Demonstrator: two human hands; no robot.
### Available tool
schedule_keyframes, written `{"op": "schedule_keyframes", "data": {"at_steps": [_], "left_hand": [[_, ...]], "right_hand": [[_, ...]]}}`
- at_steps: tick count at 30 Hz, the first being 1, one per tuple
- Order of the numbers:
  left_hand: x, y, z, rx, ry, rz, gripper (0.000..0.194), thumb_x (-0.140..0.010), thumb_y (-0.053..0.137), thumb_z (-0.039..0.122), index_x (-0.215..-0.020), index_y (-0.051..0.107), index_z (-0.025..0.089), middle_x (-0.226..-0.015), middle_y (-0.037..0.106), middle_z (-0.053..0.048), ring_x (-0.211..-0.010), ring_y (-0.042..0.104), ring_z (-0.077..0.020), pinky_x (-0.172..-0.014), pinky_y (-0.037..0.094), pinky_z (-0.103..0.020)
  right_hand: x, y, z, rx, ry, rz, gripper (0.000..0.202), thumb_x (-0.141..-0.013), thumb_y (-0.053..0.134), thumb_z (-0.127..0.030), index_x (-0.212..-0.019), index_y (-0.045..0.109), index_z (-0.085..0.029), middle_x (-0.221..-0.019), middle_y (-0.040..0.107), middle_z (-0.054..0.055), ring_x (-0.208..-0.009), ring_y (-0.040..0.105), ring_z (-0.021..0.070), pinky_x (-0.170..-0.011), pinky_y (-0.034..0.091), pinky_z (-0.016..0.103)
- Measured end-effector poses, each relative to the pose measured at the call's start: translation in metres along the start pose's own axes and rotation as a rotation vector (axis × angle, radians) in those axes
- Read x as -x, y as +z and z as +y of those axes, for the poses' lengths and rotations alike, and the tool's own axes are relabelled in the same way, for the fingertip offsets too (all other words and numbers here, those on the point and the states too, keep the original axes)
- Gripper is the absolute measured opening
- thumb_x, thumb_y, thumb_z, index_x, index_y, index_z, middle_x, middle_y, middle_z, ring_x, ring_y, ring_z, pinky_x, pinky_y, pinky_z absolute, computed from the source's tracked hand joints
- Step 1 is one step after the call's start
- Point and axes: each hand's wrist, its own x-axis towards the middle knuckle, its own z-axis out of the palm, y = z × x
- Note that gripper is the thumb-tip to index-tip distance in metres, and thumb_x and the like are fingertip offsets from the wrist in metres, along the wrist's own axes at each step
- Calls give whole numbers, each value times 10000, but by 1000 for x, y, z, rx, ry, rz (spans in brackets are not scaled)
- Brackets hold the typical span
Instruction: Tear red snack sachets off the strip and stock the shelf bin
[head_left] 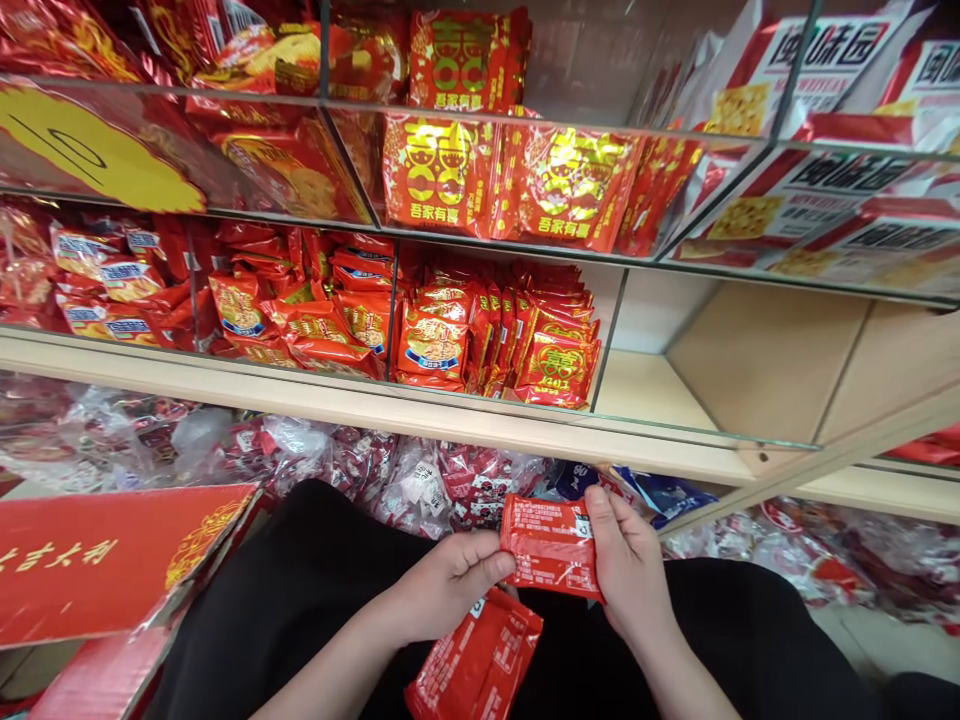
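In the middle foreground, my right hand [628,565] grips the right edge of a red snack packet [551,550], whose printed back faces up. My left hand [454,585] is closed, its thumb against the left edge of that packet. A second red packet [480,665] hangs below the left palm, and the fingers that hold it are partly hidden. Both packets are above my black-clothed lap [315,590]. On the lower shelf ahead stands a row of similar red packets [556,355], beside packets with a biscuit picture [435,345].
A clear divider [609,340] and a wooden shelf edge [480,425] front the lower shelf. Above, red double-happiness packets [435,175] sit behind glass. At left lies an open red carton [112,565]. Bagged goods [420,485] fill the floor level. A yellow price tag [90,150] hangs upper left.
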Motion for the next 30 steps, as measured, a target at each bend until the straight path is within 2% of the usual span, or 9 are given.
{"op": "schedule_keyframes", "data": {"at_steps": [4, 6, 8, 11, 14, 17, 21, 25, 30], "left_hand": [[0, 0, -4, 128, 2, 0, 326, -823, 541, 450, -823, 641, 139, -720, 579, 12, -679, 512, -87, -686, 409, -183], [1, 3, -9, 292, -36, 10, 343, -774, 602, 473, -779, 630, 131, -668, 576, 16, -613, 509, -74, -639, 411, -173], [1, 9, -16, 451, -83, 21, 376, -713, 657, 501, -718, 600, 130, -586, 553, 32, -504, 472, -52, -530, 381, -154], [1, 22, -26, 533, -127, -2, 447, -647, 670, 579, -655, 534, 153, -475, 510, 56, -368, 396, -41, -397, 305, -164], [2, 31, -28, 553, -150, -48, 498, -595, 672, 628, -585, 485, 167, -417, 480, 61, -330, 377, -45, -371, 285, -176], [2, 29, -24, 449, -173, -105, 478, -613, 693, 581, -655, 567, 122, -514, 549, 24, -447, 491, -58, -455, 345, -164], [1, 11, -20, 241, -166, -127, 616, -627, 742, 465, -1113, 526, 155, -696, 629, 7, -598, 568, -89, -573, 402, -186], [0, 0, -16, 294, 24, -46, 391, -762, 659, 379, -1078, 607, 156, -822, 670, -38, -748, 600, -126, -736, 425, -245], [-1, 2, -9, 416, 174, -23, 344, -819, 578, 400, -1044, 662, 154, -813, 691, -69, -791, 634, -185, -763, 436, -296]], "right_hand": [[1, -4, -5, -155, 73, -52, 354, -741, 580, -556, -684, 572, -206, -540, 550, -25, -485, 506, 132, -476, 417, 247], [1, -7, -8, -265, 105, -124, 319, -742, 582, -544, -731, 610, -227, -663, 634, 2, -586, 585, 162, -557, 480, 276], [1, -10, -11, -287, 51, -261, 276, -718, 648, -470, -917, 632, -278, -936, 671, 18, -843, 628, 197, -707, 509, 299], [1, -10, -11, -265, -29, -578, 463, -718, 686, -376, -1155, 537, -351, -1300, 510, 14, -1169, 489, 215, -916, 441, 358], [1, -8, -8, -221, -29, -768, 333, -761, 649, -382, -1079, 601, -293, -1191, 589, 41, -1074, 552, 200, -909, 437, 352], [1, -7, -7, -104, -43, -675, 274, -743, 667, -385, -982, 647, -252, -928, 674, 22, -819, 619, 149, -738, 484, 252], [1, -7, -11, 177, -108, -453, 286, -719, 675, -402, -938, 663, -220, -887, 675, 21, -789, 617, 162, -696, 489, 239], [3, -9, -13, 446, -196, -515, 287, -743, 634, -425, -942, 674, -223, -928, 687, 37, -865, 621, 201, -767, 488, 271], [1, -9, -4, 138, -80, -451, 398, -660, 696, -476, -995, 649, -266, -1028, 681, 36, -945, 630, 206, -806, 504, 268]]}}
